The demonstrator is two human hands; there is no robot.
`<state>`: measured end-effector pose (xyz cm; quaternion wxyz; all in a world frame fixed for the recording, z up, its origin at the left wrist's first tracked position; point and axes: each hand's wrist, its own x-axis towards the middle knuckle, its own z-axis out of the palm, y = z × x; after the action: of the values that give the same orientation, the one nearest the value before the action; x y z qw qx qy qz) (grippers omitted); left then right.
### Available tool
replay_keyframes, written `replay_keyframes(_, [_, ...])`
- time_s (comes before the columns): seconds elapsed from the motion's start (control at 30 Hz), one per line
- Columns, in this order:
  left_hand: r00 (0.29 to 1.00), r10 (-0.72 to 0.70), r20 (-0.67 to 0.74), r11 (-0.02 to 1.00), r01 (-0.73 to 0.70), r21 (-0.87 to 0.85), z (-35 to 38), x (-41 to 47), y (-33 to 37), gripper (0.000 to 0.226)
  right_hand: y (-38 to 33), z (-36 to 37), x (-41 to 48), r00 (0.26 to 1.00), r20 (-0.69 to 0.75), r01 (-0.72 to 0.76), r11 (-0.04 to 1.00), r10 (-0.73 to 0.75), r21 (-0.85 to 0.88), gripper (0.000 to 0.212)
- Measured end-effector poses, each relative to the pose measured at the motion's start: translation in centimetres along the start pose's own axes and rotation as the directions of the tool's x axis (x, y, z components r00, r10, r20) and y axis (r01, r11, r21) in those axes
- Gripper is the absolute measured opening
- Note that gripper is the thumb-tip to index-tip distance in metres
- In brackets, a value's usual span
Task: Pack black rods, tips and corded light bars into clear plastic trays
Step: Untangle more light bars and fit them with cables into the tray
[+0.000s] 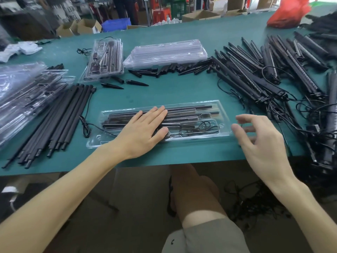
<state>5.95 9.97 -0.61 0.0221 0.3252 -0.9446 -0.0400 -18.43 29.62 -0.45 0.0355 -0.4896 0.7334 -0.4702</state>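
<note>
A clear plastic tray (pixel 221 108) lies near the table's front edge, filled with black rods and a corded light bar. My left hand (pixel 144 128) lies flat on its contents with straight fingers, pressing down. My right hand (pixel 262 141) hovers at the tray's right end, fingers loosely spread, holding nothing. Loose black rods (pixel 60 117) lie to the left. Black tips (pixel 136 82) are scattered behind the tray. A big pile of corded light bars (pixel 273 73) covers the right side.
Empty clear trays (pixel 166 53) are stacked at the back centre, with a filled tray (pixel 104 59) to their left. More packed trays (pixel 21 94) pile up at far left. A red bag (pixel 290 11) sits at back right. The green table's (pixel 173 94) front edge runs just below my hands.
</note>
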Motion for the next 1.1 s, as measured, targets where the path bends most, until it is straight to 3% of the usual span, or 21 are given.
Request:
replay_keyframes(0.13, [1.0, 0.009, 0.004, 1.0, -0.009, -0.004, -0.1, -0.1, 0.0, 0.076, -0.3, 0.8, 2.7, 0.958, 0.183, -0.225, 0.974, 0.223, -0.008, 0.032])
replay_keyframes(0.3, [1.0, 0.003, -0.016, 0.999, -0.003, 0.041, 0.1, -0.1, 0.3, 0.077, 0.2, 1.1, 6.9, 0.867, 0.36, -0.329, 0.939, 0.344, -0.104, 0.025])
replay_keyframes(0.43, [0.999, 0.0, -0.039, 1.0, 0.001, 0.011, 0.1, -0.2, 0.4, 0.077, 0.5, 0.6, 8.1, 0.753, 0.503, -0.507, 0.861, 0.424, 0.033, 0.025])
replay_keyframes(0.57, [0.999, 0.001, -0.052, 1.0, -0.001, 0.001, 0.1, -0.2, 0.6, 0.076, 0.7, 0.1, 8.0, 0.69, 0.584, -0.613, 0.775, 0.428, 0.156, 0.025])
replay_keyframes(0.87, [0.999, 0.025, -0.028, 0.999, -0.024, 0.024, 0.0, -0.2, 0.4, 0.075, 0.7, 0.3, 6.8, 0.733, 0.589, -0.534, 0.824, 0.339, 0.19, 0.029])
replay_keyframes(1.1, [0.999, 0.02, -0.038, 1.0, -0.019, 0.021, 0.0, -0.3, 0.4, 0.075, 1.0, 0.6, 6.3, 0.765, 0.545, -0.545, 0.795, 0.343, 0.265, 0.026])
